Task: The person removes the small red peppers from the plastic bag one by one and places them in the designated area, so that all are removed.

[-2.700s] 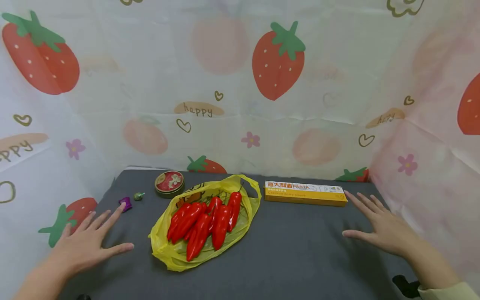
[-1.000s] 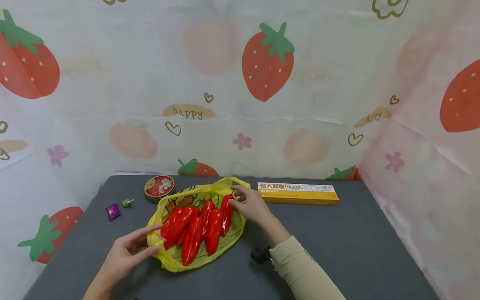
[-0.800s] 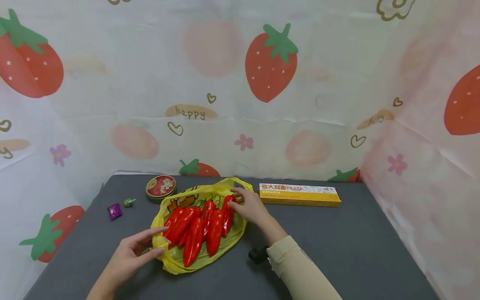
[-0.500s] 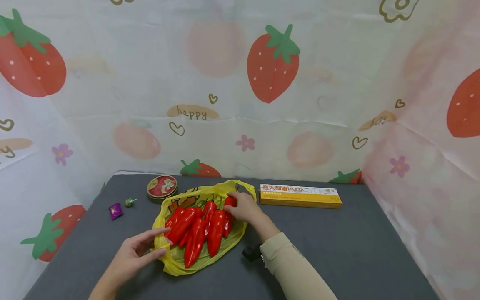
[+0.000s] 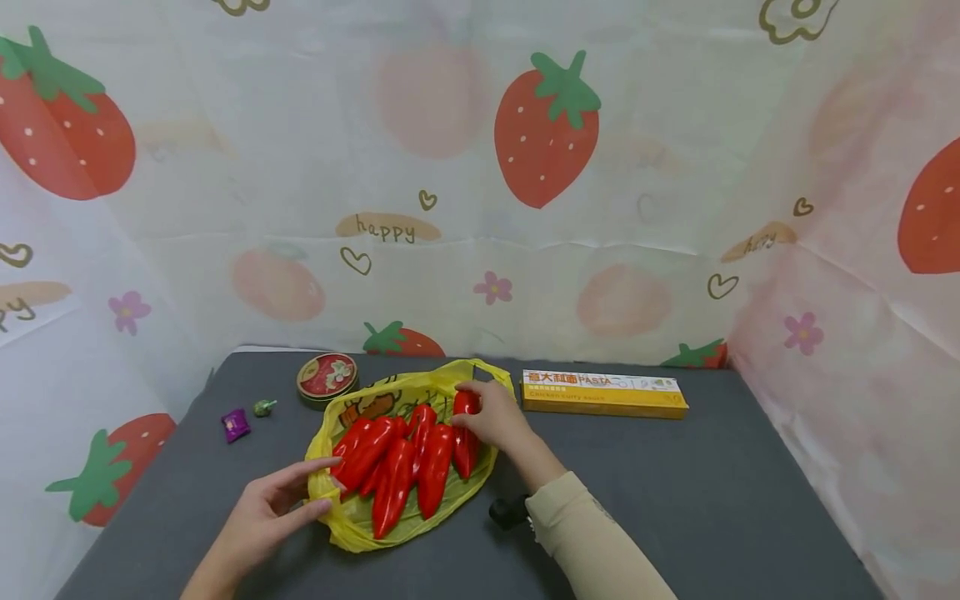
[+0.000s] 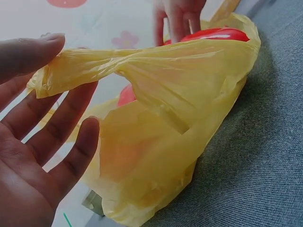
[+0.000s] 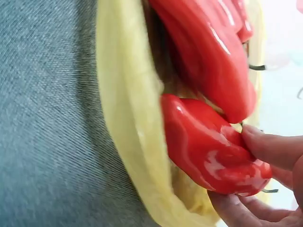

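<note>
A yellow plastic bag (image 5: 347, 533) lies spread with its mouth up, holding several glossy red peppers (image 5: 392, 492). My left hand (image 5: 258, 510) pinches the bag's near-left edge; in the left wrist view the thumb (image 6: 45, 47) lies over the gathered plastic, with fingers behind it. At the far-right side of the bag, my right hand (image 5: 501, 417) grips the rightmost red pepper (image 5: 466, 457) near its stem end. The right wrist view has that pepper (image 7: 208, 146) between thumb and fingers, its lower tip inside the bag, a small gap from its neighbours.
Behind the bag at left stands a round red-lidded tin (image 5: 327, 377). Left of it lie a purple wrapped candy (image 5: 236, 425) and a small green item (image 5: 264, 407). A yellow-and-white pasta box (image 5: 604, 395) lies at back right, before a strawberry-print curtain (image 5: 450, 250).
Both hands have come inward from the table's sides to the bag. My right fingers have closed round the rightmost pepper, which has shifted slightly right, away from the others.
</note>
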{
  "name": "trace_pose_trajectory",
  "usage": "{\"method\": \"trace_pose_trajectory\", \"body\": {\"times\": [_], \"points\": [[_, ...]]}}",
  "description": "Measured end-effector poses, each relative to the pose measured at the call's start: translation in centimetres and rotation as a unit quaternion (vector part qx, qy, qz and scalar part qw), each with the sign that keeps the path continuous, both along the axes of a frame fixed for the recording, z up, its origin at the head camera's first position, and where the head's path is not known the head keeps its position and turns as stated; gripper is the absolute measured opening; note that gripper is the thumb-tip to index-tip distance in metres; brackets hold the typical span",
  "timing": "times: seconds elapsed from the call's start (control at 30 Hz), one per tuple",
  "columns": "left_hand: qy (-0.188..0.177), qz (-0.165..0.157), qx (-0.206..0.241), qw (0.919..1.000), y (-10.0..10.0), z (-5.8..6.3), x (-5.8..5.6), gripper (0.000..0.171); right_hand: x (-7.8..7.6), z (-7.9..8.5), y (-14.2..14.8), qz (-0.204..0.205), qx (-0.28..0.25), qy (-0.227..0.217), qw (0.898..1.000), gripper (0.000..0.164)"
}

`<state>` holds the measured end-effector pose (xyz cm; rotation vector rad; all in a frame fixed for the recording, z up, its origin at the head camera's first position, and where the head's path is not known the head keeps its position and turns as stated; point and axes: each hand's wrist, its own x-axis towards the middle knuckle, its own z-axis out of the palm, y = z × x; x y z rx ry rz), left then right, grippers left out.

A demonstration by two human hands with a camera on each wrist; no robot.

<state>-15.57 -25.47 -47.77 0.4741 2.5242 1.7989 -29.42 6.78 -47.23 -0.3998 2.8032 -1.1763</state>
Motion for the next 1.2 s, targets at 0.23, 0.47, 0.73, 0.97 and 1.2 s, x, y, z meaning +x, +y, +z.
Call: {"method": "trace_pose_trajectory", "body": {"times": [0.23, 0.47, 0.73, 0.97, 1.2], "points": [[-0.012, 0.014, -0.008, 0.9998, 0.0, 0.1, 0.0, 0.043, 0.9, 1.7, 1.2, -0.009, -0.05, 0.014, 0.999, 0.054], [-0.024, 0.033, -0.025, 0.9989, 0.0, 0.0, -0.1, 0.043, 2.5, 3.7, 3.4, -0.041, -0.085, 0.016, 0.995, 0.053], [-0.024, 0.035, -0.027, 0.9988, -0.2, 0.0, -0.1, 0.043, 4.0, 4.5, 6.6, -0.046, -0.101, 0.016, 0.994, 0.053], [-0.035, 0.041, -0.024, 0.9983, -0.2, 0.1, 0.0, 0.043, 4.8, 4.6, 9.1, -0.05, -0.11, -0.014, 0.993, 0.054], [-0.036, 0.042, -0.016, 0.9983, 0.0, 0.0, -0.1, 0.044, 5.7, 5.2, 12.1, -0.058, -0.09, -0.014, 0.994, 0.061]]}}
